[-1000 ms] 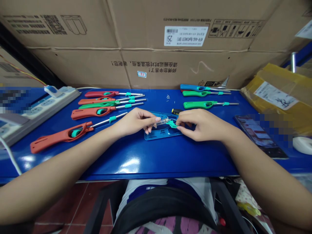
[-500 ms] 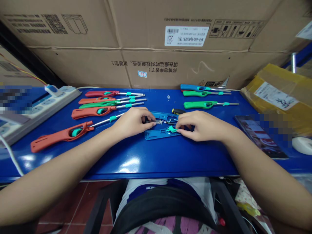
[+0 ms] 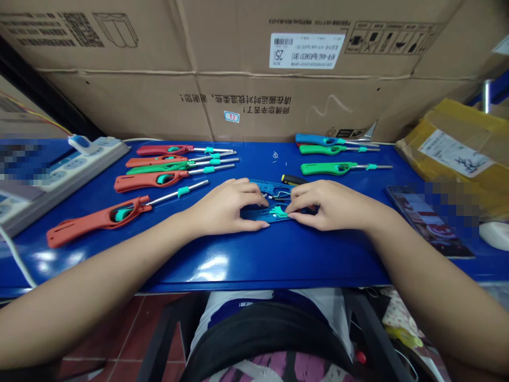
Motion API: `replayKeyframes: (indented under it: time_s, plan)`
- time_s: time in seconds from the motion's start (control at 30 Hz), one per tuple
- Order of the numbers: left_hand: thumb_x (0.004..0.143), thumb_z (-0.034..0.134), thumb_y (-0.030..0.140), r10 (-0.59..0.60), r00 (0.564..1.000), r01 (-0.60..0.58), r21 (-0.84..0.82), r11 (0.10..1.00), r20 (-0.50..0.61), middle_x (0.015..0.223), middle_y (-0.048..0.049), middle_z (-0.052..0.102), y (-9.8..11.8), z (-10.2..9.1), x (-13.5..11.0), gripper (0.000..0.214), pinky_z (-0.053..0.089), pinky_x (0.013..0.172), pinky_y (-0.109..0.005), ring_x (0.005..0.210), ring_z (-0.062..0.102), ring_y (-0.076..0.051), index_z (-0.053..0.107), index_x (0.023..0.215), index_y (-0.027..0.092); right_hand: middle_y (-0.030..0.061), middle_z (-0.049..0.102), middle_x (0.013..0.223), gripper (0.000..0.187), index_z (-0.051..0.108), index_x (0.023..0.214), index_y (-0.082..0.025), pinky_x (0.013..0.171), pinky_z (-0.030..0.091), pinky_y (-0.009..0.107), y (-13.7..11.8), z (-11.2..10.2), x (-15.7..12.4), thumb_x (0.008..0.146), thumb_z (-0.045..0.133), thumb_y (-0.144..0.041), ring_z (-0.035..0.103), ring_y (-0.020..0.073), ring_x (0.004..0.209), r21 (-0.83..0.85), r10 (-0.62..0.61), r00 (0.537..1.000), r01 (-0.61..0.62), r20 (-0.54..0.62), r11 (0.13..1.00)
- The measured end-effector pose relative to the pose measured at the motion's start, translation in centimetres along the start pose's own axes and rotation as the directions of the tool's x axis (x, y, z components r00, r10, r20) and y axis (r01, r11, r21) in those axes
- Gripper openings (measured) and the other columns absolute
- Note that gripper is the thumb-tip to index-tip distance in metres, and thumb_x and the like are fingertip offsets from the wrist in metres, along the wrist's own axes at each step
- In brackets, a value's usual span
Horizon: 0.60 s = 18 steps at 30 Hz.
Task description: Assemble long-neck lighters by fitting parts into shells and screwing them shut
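Note:
Two halves of a blue gas lighter's casing lie opened before me, insides up. My left hand (image 3: 240,207) curls over the left end of the near casing half (image 3: 260,214), thumb at its front edge and fingers behind, hiding that end. A teal trigger (image 3: 279,211) sits in this half. The finger and thumb of my right hand (image 3: 324,204) pinch at the trigger's right side, covering the casing's right end. Behind lies the far casing half (image 3: 270,187), with thin white wires (image 3: 281,194) between the two halves.
A black-and-yellow screwdriver (image 3: 292,179) lies behind my right hand. Several lighters, including an orange one (image 3: 99,218), lie left; others, including a green one (image 3: 328,168), lie back right. Small screws (image 3: 275,155) rest behind. A phone (image 3: 429,220), power strip (image 3: 67,175) and cardboard box (image 3: 461,154) flank me.
My left hand has let go of the clear, dark-ended part it was holding and come down over the near casing half. My right hand stays at the trigger.

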State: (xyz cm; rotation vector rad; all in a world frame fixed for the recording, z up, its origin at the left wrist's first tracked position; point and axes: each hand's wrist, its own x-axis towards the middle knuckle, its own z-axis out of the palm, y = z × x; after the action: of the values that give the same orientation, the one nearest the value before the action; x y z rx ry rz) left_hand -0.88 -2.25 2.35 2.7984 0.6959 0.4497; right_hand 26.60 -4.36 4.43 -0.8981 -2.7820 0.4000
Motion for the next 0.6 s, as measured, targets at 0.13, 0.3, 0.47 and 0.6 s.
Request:
replayKeyframes:
  time_s: [0.13, 0.3, 0.47, 0.6]
  plan:
    - [0.094, 0.071, 0.047, 0.035, 0.999, -0.035, -0.02, 0.999, -0.009, 0.106, -0.0073, 0.075, -0.32, 0.01, -0.03, 0.035, 0.047, 0.094, -0.035, 0.097, 0.067, -0.023, 0.075, 0.111, 0.017, 0.0051, 0.075, 0.096, 0.019, 0.081, 0.097, -0.02, 0.069, 0.044, 0.029, 0.1, -0.03, -0.06, 0.094, 0.062, -0.021, 0.067, 0.0176, 0.08, -0.033, 0.003, 1.0, -0.003, -0.019, 0.999]
    - [0.093, 0.072, 0.043, 0.039, 0.999, -0.039, -0.008, 0.999, -0.021, 0.098, -0.0063, 0.074, -0.37, -0.12, -0.04, 0.032, 0.048, 0.092, -0.034, 0.09, 0.067, -0.021, 0.076, 0.109, 0.016, 0.0058, 0.076, 0.099, 0.021, 0.081, 0.103, -0.02, 0.071, 0.045, 0.029, -0.06, 0.14, 0.14, 0.096, 0.061, -0.021, 0.069, 0.018, 0.083, -0.007, 0.001, 1.0, -0.001, 0.002, 1.0]
    - [0.092, 0.072, 0.041, 0.02, 1.0, -0.021, -0.007, 1.0, -0.019, 0.097, -0.0058, 0.075, -0.28, -0.22, -0.11, 0.029, 0.049, 0.09, -0.033, 0.09, 0.068, -0.021, 0.077, 0.108, 0.017, 0.0053, 0.075, 0.093, 0.021, 0.081, 0.097, -0.019, 0.07, 0.044, 0.029, -0.09, 0.54, 0.3, 0.097, 0.06, -0.02, 0.068, 0.0173, 0.08, 0.012, -0.009, 1.0, 0.009, -0.015, 1.0]
    - [0.091, 0.072, 0.04, 0.009, 1.0, -0.009, -0.01, 1.0, -0.027, 0.095, -0.0049, 0.074, -0.2, -0.09, -0.09, 0.029, 0.049, 0.086, -0.032, 0.088, 0.067, -0.021, 0.076, 0.107, 0.017, 0.005, 0.075, 0.092, 0.022, 0.081, 0.096, -0.019, 0.067, 0.041, 0.029, -0.26, 0.6, 0.32, 0.098, 0.059, -0.022, 0.067, 0.0163, 0.077, -0.002, -0.007, 1.0, 0.007, -0.018, 1.0]
